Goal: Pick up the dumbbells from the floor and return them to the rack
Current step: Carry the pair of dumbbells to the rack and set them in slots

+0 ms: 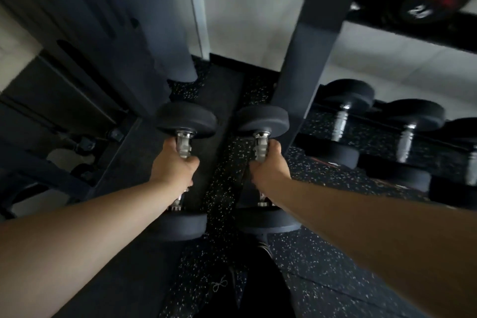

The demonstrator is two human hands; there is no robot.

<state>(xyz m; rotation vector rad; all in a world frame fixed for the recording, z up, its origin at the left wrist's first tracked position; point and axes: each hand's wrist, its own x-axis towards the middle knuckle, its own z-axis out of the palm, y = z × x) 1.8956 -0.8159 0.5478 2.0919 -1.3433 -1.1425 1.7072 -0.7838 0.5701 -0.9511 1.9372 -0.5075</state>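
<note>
Two dumbbells, one gripped in left hand (pixel 173 168), one in right hand (pixel 269 166). Three more on rack (pixel 320 33). Speckled rubber floor (pixel 322 253); white wall (pixel 253 2).

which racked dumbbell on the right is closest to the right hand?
The leftmost racked dumbbell, beside the rack upright; the two others sit farther right, away from the right hand.

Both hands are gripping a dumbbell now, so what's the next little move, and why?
Probably swing both to the right. The left hand and right hand each hold a dumbbell, and the rack with its stored dumbbells stands on that side.
</note>
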